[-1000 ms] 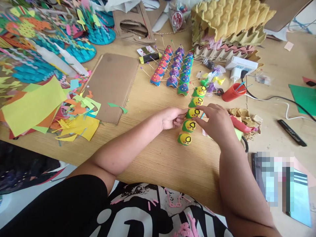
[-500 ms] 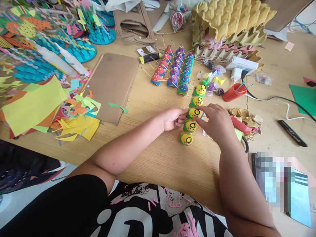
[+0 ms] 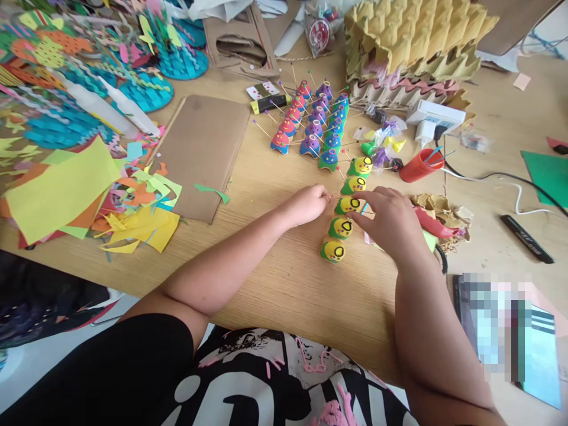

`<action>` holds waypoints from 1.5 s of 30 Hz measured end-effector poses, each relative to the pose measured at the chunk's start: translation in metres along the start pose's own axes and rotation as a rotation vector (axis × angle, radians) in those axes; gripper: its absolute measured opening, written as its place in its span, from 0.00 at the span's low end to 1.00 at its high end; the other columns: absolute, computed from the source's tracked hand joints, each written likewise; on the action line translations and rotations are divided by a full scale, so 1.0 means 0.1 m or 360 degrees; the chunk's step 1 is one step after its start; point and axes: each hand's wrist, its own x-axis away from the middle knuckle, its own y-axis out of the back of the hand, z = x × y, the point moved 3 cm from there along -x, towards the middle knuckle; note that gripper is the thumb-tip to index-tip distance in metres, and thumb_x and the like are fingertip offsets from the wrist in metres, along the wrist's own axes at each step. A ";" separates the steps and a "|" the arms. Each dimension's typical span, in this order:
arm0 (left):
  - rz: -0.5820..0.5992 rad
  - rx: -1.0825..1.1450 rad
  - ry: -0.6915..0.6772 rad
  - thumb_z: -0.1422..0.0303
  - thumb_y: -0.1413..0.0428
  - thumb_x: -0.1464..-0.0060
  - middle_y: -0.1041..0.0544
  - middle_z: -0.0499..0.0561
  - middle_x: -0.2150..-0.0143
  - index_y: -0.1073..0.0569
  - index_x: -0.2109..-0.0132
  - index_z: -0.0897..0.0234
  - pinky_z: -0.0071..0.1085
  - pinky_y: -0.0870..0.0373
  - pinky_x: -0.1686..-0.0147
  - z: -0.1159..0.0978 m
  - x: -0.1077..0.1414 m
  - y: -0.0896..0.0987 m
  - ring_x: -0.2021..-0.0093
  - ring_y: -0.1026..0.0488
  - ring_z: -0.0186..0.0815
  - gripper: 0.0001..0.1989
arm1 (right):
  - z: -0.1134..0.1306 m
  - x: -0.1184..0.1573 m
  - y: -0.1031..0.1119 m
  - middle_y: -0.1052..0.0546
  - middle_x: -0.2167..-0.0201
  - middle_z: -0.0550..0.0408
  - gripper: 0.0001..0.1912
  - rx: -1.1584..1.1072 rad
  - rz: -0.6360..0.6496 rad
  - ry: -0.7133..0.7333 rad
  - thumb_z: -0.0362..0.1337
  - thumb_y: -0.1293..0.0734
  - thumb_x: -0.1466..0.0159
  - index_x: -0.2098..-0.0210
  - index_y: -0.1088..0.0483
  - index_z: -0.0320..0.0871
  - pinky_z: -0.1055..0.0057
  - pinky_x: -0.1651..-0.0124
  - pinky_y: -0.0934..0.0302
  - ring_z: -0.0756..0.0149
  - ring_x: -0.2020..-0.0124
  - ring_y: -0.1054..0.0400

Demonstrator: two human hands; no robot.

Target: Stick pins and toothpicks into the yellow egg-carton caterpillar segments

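A row of green-and-yellow painted egg-carton bumps (image 3: 341, 227) with drawn faces lies on the table between my hands. My right hand (image 3: 387, 218) grips the middle bump of this row between thumb and fingers. Just left of the same bump, my left hand (image 3: 308, 205) is pinched closed; what its fingertips hold, if anything, is too small to make out. Beyond them stand a red-and-blue row (image 3: 288, 126), a purple row (image 3: 313, 129) and a blue-and-green row (image 3: 332, 141), with thin colour-tipped sticks poking out.
Cardboard (image 3: 202, 154) and coloured paper scraps (image 3: 62, 189) lie to the left. A red cup (image 3: 420, 165), a power strip (image 3: 437, 115) and stacked egg trays (image 3: 412, 38) are at the right and back. A black marker (image 3: 526, 238) lies far right.
My left hand has drawn slightly left, away from the yellow row, and its fingers have turned. The row has shifted a little; my right hand stays on the middle bump.
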 end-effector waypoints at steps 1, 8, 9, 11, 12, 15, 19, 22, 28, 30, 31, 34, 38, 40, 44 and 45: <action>-0.0035 -0.0073 -0.0054 0.71 0.47 0.33 0.34 0.42 0.81 0.32 0.68 0.62 0.29 0.49 0.74 0.02 -0.02 0.02 0.79 0.40 0.29 0.12 | 0.00 0.00 -0.01 0.20 0.61 0.44 0.18 0.0001 0.0000 -0.0002 0.45 0.29 0.33 0.47 0.20 0.44 0.58 0.54 0.40 0.48 0.55 0.27; -0.0182 0.0037 -0.0396 0.66 0.48 0.33 0.22 0.46 0.70 0.30 0.62 0.61 0.30 0.35 0.64 0.06 -0.13 0.07 0.69 0.28 0.32 0.08 | 0.00 0.00 -0.03 0.19 0.60 0.44 0.18 0.0015 0.0047 -0.0028 0.44 0.29 0.33 0.48 0.20 0.44 0.58 0.54 0.40 0.48 0.56 0.27; -0.0204 0.0050 -0.0461 0.66 0.46 0.34 0.21 0.47 0.67 0.29 0.62 0.62 0.30 0.35 0.62 0.04 -0.13 0.08 0.67 0.28 0.31 0.07 | 0.00 0.00 -0.03 0.19 0.60 0.44 0.17 0.0018 0.0053 -0.0031 0.44 0.29 0.33 0.48 0.20 0.44 0.58 0.54 0.40 0.49 0.56 0.27; -0.0251 0.0065 -0.0577 0.65 0.43 0.36 0.21 0.48 0.64 0.25 0.62 0.64 0.29 0.35 0.60 0.00 -0.11 0.09 0.64 0.29 0.30 0.07 | 0.01 -0.01 -0.04 0.19 0.60 0.44 0.17 0.0020 0.0065 -0.0032 0.44 0.30 0.33 0.48 0.20 0.44 0.59 0.55 0.40 0.49 0.56 0.28; -0.0263 0.0090 -0.0615 0.65 0.42 0.37 0.21 0.48 0.63 0.24 0.61 0.65 0.28 0.35 0.59 -0.01 -0.11 0.10 0.64 0.29 0.30 0.07 | 0.01 -0.01 -0.04 0.20 0.60 0.44 0.17 0.0021 0.0072 -0.0031 0.44 0.30 0.33 0.48 0.20 0.44 0.59 0.55 0.40 0.49 0.56 0.28; -0.0263 0.0232 -0.0630 0.64 0.41 0.38 0.21 0.47 0.65 0.23 0.60 0.65 0.27 0.35 0.60 0.00 -0.13 0.11 0.65 0.30 0.29 0.09 | 0.01 -0.01 -0.06 0.20 0.61 0.43 0.18 0.0026 0.0094 -0.0031 0.44 0.31 0.32 0.47 0.20 0.44 0.58 0.56 0.40 0.48 0.56 0.28; -0.0204 0.0345 -0.0541 0.65 0.39 0.41 0.23 0.46 0.68 0.24 0.62 0.66 0.27 0.33 0.62 0.08 -0.18 0.11 0.67 0.28 0.28 0.08 | 0.00 -0.02 -0.09 0.20 0.61 0.44 0.17 0.0027 0.0100 -0.0039 0.45 0.32 0.32 0.48 0.20 0.45 0.59 0.57 0.41 0.49 0.57 0.28; -0.0164 0.0334 -0.0506 0.66 0.37 0.44 0.21 0.47 0.67 0.24 0.62 0.66 0.27 0.31 0.62 0.13 -0.20 0.10 0.67 0.26 0.29 0.07 | -0.02 -0.02 -0.10 0.20 0.62 0.44 0.18 0.0017 0.0102 -0.0047 0.45 0.32 0.32 0.47 0.20 0.45 0.59 0.57 0.41 0.50 0.58 0.29; -0.0182 0.0169 -0.0459 0.67 0.35 0.47 0.20 0.48 0.67 0.23 0.63 0.66 0.27 0.33 0.65 0.14 -0.20 0.10 0.67 0.26 0.30 0.08 | -0.01 -0.02 -0.10 0.20 0.63 0.45 0.18 0.0021 0.0110 -0.0064 0.45 0.31 0.32 0.47 0.20 0.45 0.60 0.58 0.43 0.51 0.59 0.29; -0.0196 0.0157 -0.0475 0.66 0.36 0.48 0.20 0.48 0.67 0.23 0.64 0.66 0.27 0.33 0.65 0.14 -0.20 0.11 0.67 0.26 0.30 0.08 | -0.01 -0.02 -0.09 0.20 0.62 0.45 0.18 0.0027 0.0122 -0.0066 0.44 0.31 0.32 0.47 0.20 0.45 0.61 0.58 0.43 0.51 0.59 0.29; -0.0203 0.0155 -0.0482 0.67 0.36 0.48 0.20 0.48 0.67 0.24 0.64 0.66 0.27 0.33 0.65 0.14 -0.20 0.11 0.67 0.26 0.29 0.08 | -0.01 -0.03 -0.09 0.20 0.62 0.44 0.18 0.0030 0.0127 -0.0067 0.44 0.31 0.32 0.47 0.20 0.45 0.61 0.58 0.43 0.51 0.58 0.28; -0.0198 0.0161 -0.0480 0.66 0.36 0.48 0.20 0.49 0.67 0.24 0.64 0.66 0.27 0.33 0.65 0.13 -0.19 0.11 0.67 0.26 0.29 0.08 | -0.01 -0.03 -0.10 0.20 0.61 0.44 0.18 0.0032 0.0125 -0.0066 0.45 0.30 0.32 0.47 0.20 0.44 0.60 0.58 0.42 0.50 0.58 0.28; -0.0165 0.0176 -0.0460 0.66 0.36 0.47 0.20 0.48 0.67 0.24 0.64 0.65 0.27 0.33 0.65 0.13 -0.18 0.10 0.67 0.26 0.30 0.08 | -0.01 -0.02 -0.10 0.20 0.61 0.44 0.18 0.0024 0.0121 -0.0056 0.45 0.31 0.32 0.47 0.20 0.44 0.59 0.58 0.42 0.50 0.58 0.28; -0.0159 0.0177 -0.0463 0.66 0.36 0.47 0.20 0.48 0.68 0.24 0.64 0.65 0.28 0.34 0.66 0.13 -0.17 0.09 0.68 0.26 0.30 0.07 | -0.01 -0.02 -0.10 0.20 0.61 0.44 0.18 0.0021 0.0122 -0.0054 0.45 0.31 0.32 0.47 0.20 0.45 0.60 0.58 0.42 0.50 0.58 0.28; -0.0170 0.0173 -0.0463 0.67 0.36 0.48 0.20 0.48 0.68 0.24 0.64 0.65 0.27 0.34 0.66 0.12 -0.17 0.09 0.68 0.27 0.30 0.07 | -0.01 -0.02 -0.09 0.20 0.61 0.44 0.17 0.0025 0.0114 -0.0049 0.45 0.31 0.32 0.48 0.20 0.45 0.60 0.58 0.42 0.50 0.58 0.28; -0.0176 0.0163 -0.0462 0.67 0.36 0.48 0.20 0.48 0.68 0.24 0.65 0.65 0.27 0.34 0.66 0.12 -0.17 0.09 0.68 0.27 0.30 0.07 | -0.01 -0.02 -0.10 0.20 0.61 0.44 0.17 0.0027 0.0114 -0.0050 0.45 0.31 0.32 0.48 0.20 0.45 0.60 0.58 0.42 0.50 0.58 0.28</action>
